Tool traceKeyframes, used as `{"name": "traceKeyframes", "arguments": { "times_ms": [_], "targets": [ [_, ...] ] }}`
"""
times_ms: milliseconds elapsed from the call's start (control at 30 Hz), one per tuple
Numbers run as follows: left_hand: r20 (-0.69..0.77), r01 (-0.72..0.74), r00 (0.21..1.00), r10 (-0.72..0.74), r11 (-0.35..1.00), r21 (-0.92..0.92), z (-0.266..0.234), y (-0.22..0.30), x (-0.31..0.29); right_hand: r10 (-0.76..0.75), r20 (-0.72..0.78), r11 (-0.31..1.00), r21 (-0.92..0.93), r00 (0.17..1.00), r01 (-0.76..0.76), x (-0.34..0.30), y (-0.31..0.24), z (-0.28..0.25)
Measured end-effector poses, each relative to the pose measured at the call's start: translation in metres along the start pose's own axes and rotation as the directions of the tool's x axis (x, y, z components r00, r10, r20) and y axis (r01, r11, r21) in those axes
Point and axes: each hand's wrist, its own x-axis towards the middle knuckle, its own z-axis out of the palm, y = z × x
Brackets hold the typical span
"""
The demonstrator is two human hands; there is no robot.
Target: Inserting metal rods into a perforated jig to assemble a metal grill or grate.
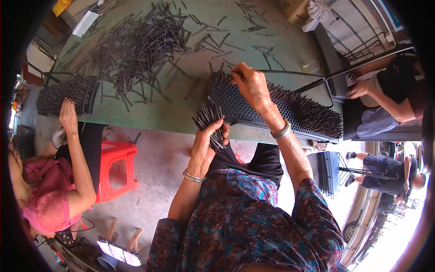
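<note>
No text, label, number or sign is legible here.

Small hand-assembly workshop, by the look of it.
Green counter point(154, 114) with a loose heap of dark sticks point(140, 45), a perforated black block point(290, 111) part-filled with them, a second stick-filled block point(68, 94) at left. Worker in pink point(50, 195) at that one, another person point(389, 93) to the right. Red plastic stool point(117, 174), bare grey floor point(154, 181), bright open side.
</note>
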Motion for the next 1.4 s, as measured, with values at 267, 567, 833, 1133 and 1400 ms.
{"name": "traceKeyframes", "arguments": {
  "times_ms": [267, 567, 833, 1133, 1400],
  "targets": [
    [-0.029, -0.076, 0.997, 0.076, 0.997, -0.014, 0.009, 0.007, -0.001, -0.187, -0.129, 0.961, -0.23, 0.974, 0.154, -0.005, -0.002, 0.008],
    [-0.054, -0.047, 0.997, 0.052, 0.995, 0.085, 0.017, 0.007, -0.002, -0.152, -0.057, 0.886, -0.45, 0.987, 0.11, 0.002, 0.001, 0.016],
    [-0.098, -0.112, 0.987, 0.13, 0.979, 0.169, 0.025, 0.008, -0.009, 0.132, 0.486, 0.894, 0.317, 0.864, -0.315, -0.037, -0.036, -0.021],
    [-0.083, -0.127, 0.985, 0.154, 0.955, 0.27, 0.033, 0.009, -0.01, 0.29, 0.483, 0.742, 0.432, 0.826, -0.513, -0.052, -0.044, -0.025],
    [-0.124, -0.064, 0.986, 0.115, 0.933, 0.354, 0.038, 0.014, -0.011, 0.295, 0.367, 0.769, 0.456, 0.882, -0.448, -0.05, -0.038, -0.023]
  ]
}}
